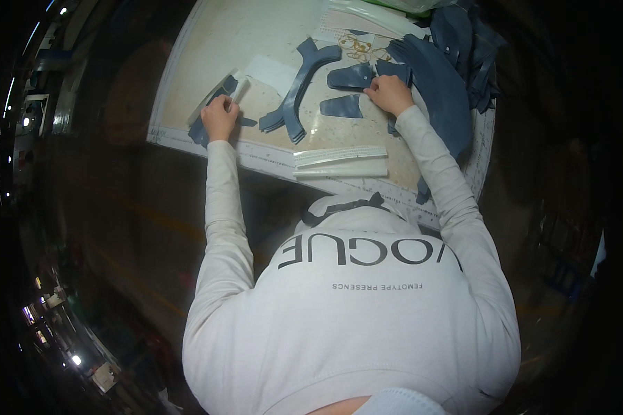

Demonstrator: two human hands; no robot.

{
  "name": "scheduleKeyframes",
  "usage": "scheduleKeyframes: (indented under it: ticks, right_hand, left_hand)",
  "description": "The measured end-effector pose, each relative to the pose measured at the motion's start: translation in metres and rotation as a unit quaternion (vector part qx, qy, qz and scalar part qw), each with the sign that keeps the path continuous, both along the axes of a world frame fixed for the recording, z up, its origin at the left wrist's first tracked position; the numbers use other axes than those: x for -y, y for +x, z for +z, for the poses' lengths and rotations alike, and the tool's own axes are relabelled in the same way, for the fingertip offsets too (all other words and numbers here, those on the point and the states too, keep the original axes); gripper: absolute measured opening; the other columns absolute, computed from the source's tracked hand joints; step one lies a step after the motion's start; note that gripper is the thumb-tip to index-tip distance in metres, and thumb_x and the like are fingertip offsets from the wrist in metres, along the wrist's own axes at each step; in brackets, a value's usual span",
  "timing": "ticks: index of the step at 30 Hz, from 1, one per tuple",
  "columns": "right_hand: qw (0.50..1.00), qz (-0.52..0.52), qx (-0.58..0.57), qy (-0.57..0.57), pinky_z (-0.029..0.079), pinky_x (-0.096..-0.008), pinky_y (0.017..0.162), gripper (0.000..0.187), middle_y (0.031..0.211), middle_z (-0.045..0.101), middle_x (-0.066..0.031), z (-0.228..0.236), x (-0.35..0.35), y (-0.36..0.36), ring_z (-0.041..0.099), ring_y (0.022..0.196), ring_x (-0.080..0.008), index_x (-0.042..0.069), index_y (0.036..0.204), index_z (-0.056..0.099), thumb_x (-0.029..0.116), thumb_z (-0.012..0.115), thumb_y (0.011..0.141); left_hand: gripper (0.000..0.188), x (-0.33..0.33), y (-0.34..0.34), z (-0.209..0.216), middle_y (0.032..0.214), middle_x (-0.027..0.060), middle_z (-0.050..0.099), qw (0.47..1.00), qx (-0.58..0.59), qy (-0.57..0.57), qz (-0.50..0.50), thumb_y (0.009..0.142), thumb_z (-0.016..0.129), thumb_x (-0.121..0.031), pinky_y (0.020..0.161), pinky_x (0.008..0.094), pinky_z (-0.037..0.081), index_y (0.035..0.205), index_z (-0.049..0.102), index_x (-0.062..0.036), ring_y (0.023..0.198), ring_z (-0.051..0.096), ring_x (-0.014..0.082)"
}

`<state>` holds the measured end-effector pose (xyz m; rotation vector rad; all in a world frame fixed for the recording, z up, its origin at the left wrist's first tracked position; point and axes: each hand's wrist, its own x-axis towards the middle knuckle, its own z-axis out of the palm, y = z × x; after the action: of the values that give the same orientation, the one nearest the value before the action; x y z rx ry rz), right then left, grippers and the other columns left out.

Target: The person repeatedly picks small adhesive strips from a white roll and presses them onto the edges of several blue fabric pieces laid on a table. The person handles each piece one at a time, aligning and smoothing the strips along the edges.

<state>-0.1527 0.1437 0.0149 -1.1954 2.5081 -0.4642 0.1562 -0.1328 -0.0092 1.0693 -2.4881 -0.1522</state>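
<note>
My left hand [220,117] is curled with fingers together over a small pile of dark blue cut pieces [198,131]. A white rolled strip [241,90] sticks out beside its fingertips; what the fingers grip is hidden. To the right, my right hand [390,95] pinches at the right end of a dark blue flat piece [349,77]. A small stack of similar pieces [394,71] lies just beyond that hand. Nearer me rests another blue tapered piece [342,106]. Between the hands lies a stack of long, curved, fork-ended blue pieces [298,90].
White strips [340,162] lie along the near edge of the pale table [270,153]. Large blue pieces [443,90] are heaped at the right and hang over the near edge. Tan loops [356,45], a white sheet [270,73] and clear plastic [401,5] are farther back.
</note>
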Motion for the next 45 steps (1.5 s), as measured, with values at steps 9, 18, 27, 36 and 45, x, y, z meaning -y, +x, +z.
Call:
scheduleKeyframes:
  ticks: [9,18,27,36,45]
  right_hand:
    - [0.992,0.016,0.04,-0.122,0.053,-0.0358,0.067,0.022,0.075,0.07,-0.0124,0.023,-0.015,0.008,0.068,0.069,-0.0285,0.005,0.087,0.072,0.026,0.072,0.081]
    - [0.948,0.021,0.222,-0.227,0.049,-0.0261,0.066,0.023,0.073,0.067,-0.003,0.059,-0.008,0.026,0.063,0.069,-0.0092,0.005,0.099,0.071,0.025,0.067,0.088]
    - [0.804,0.116,0.508,-0.287,0.042,-0.0223,0.082,0.039,0.116,0.062,-0.0002,0.07,0.021,0.1,0.054,0.105,-0.0081,0.012,0.13,0.057,0.033,0.053,0.098]
    - [0.764,0.08,0.556,-0.318,0.045,-0.0191,0.067,0.037,0.099,0.064,-0.0003,0.075,0.005,0.112,0.058,0.084,-0.0053,0.006,0.12,0.062,0.034,0.056,0.096]
    - [0.747,0.047,0.574,-0.332,0.045,-0.0172,0.059,0.015,0.082,0.064,0.0013,0.067,-0.001,0.114,0.057,0.069,-0.0036,0.002,0.098,0.066,0.016,0.064,0.092]
  left_hand:
    - [0.014,-0.008,-0.014,0.047,0.086,0.0105,0.07,0.946,-0.302,0.118,0.012,0.085,0.065,-0.013,0.079,0.0317,0.05,0.091,0.064,-0.0002,0.084,0.068,0.0204]
    - [0.019,-0.038,-0.031,0.115,0.091,0.0099,0.069,0.8,-0.481,0.359,-0.02,0.095,0.06,-0.013,0.071,0.0209,0.048,0.108,0.056,0.0,0.075,0.062,0.0087]
    - [0.059,-0.101,-0.062,0.078,0.088,0.0066,0.048,0.084,-0.569,0.743,-0.344,0.092,0.058,-0.035,0.073,0.0268,0.046,0.132,0.039,0.004,0.074,0.051,0.0172]
    - [0.021,-0.135,-0.085,0.044,0.076,0.005,0.061,0.657,-0.503,0.56,-0.045,0.099,0.049,-0.019,0.056,0.0216,0.042,0.107,0.054,-0.0005,0.061,0.054,0.0085]
    - [0.017,-0.143,-0.096,0.054,0.081,0.0098,0.068,0.741,-0.488,0.458,0.047,0.098,0.052,-0.016,0.062,0.0228,0.045,0.103,0.055,0.001,0.069,0.06,0.0088]
